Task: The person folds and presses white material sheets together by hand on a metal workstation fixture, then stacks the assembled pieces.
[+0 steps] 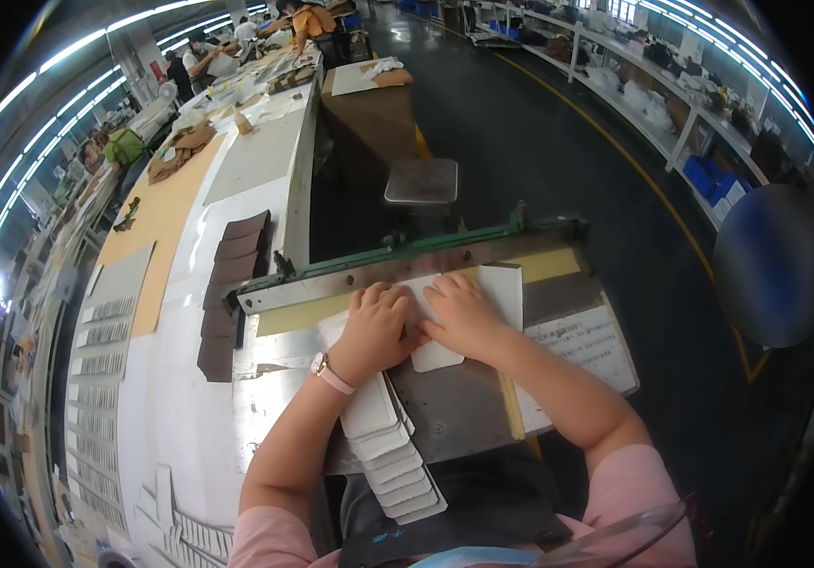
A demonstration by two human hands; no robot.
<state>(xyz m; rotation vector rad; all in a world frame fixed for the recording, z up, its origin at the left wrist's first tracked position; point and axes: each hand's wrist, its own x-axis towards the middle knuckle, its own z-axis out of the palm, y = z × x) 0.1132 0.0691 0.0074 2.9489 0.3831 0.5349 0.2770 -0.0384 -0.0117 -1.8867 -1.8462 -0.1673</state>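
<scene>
White on metal plate [468, 409]: presses pieces [438, 357] flat beside bar [301, 295] with left hand [378, 322] and right hand [468, 318], spread and unclenched, presumably for alignment. Note strips [395, 464] overlapped nearby, presumably for easy separation.

Nothing readable; writing [572, 333] on white sheet [582, 377] blurred.

Dk floor [558, 161], yel line [615, 143], wht shelving [684, 140], strip lts [73, 51].

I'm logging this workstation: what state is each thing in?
Left hand, open, resting on white material
Right hand, open, resting on white material
Wristwatch, fastened
White pieces, fanned, overlapping
Brown pieces, overlapping in a row
Stool, unoccupied
Ceiling lights, lit
</scene>
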